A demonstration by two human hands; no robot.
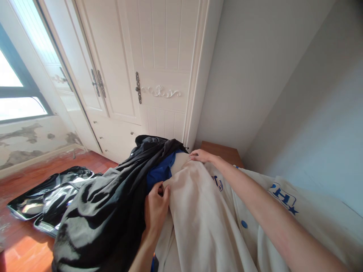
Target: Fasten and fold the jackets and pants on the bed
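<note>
A cream jacket (198, 196) with blue lettering and a blue snap button is spread out in front of me. My left hand (159, 202) pinches the edge of its cloth, close to a patch of blue fabric (161, 172). Farther off, my right hand (200, 155) has its fingers closed on the far part of the same cream cloth. Directly left of my left hand, black clothing (113, 200) lies in a crumpled heap. What supports the clothes is hidden beneath them.
A white wardrobe (167, 49) with ornate handles stands ahead. At its right is a brown wooden cabinet top (221, 151) against the grey wall (255, 68). Shiny black bags or cases (53, 192) lie on the reddish floor (28, 249) at left, below a window (19, 90).
</note>
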